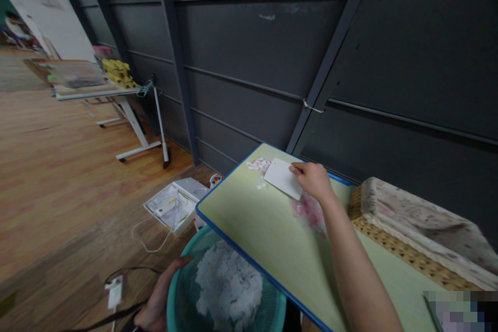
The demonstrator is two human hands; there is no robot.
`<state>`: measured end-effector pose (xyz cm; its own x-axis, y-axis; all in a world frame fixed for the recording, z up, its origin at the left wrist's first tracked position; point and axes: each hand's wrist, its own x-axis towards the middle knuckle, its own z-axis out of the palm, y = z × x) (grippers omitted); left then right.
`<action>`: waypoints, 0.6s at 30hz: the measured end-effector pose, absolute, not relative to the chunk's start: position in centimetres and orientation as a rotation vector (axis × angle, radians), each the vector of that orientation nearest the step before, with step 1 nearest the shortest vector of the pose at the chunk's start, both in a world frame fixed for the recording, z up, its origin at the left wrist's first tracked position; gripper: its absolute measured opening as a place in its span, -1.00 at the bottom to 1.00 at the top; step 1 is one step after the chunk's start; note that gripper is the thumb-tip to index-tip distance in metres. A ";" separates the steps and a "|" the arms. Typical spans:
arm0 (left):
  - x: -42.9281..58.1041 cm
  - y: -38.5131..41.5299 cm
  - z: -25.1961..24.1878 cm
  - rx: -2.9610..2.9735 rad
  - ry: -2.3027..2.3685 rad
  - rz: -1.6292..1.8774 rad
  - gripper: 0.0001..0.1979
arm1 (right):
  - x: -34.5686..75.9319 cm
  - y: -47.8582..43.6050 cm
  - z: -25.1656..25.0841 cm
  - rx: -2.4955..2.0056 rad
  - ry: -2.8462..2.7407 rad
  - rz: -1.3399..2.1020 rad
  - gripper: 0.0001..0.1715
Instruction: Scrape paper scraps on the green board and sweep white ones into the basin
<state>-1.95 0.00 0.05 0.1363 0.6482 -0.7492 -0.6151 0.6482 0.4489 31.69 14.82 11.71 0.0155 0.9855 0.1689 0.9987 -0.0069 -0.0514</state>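
Note:
My right hand point(314, 179) pinches a white card point(283, 178) by its right edge, low over the pale yellow-green tabletop point(249, 218). Close to the card's left side lie a small heap of white and pinkish pieces point(258, 164) and a few tiny white scraps point(261, 185). A pink printed patch point(309, 212) shows on the table under my wrist. Below the table's near edge, my left hand point(162, 293) grips the rim of a teal plastic basket point(176, 290). Many small white paper-like pieces point(229, 282) lie inside it.
A cloth-lined wicker basket point(397, 241) stands on the table's right side, against a dark panelled wall point(241, 46). On the floor to the left are an open white box point(171, 205) and a power strip point(114, 291) with cables. A wheeled table point(97, 94) stands farther back.

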 end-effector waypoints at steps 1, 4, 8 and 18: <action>-2.0 0.0 0.1 0.033 1.097 0.919 -0.91 | 31.6 14.8 11.6 -2.143 -2.071 -0.158 -0.57; -1.9 0.0 0.1 0.030 1.103 0.919 -0.92 | 31.0 14.9 11.2 -2.183 -2.045 -0.220 -0.56; -1.8 0.1 0.2 0.016 1.152 0.912 -0.98 | 30.6 14.8 11.2 -2.208 -2.084 -0.249 -0.57; -1.8 0.0 0.2 0.061 1.152 0.886 -0.92 | 30.9 14.2 12.2 -2.306 -2.089 -0.344 -0.59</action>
<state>-1.77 0.04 0.19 0.1176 0.6346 -0.7638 -0.5757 0.6703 0.4683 30.94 14.23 12.23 0.0851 0.9819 0.1693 0.9843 -0.1092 0.1384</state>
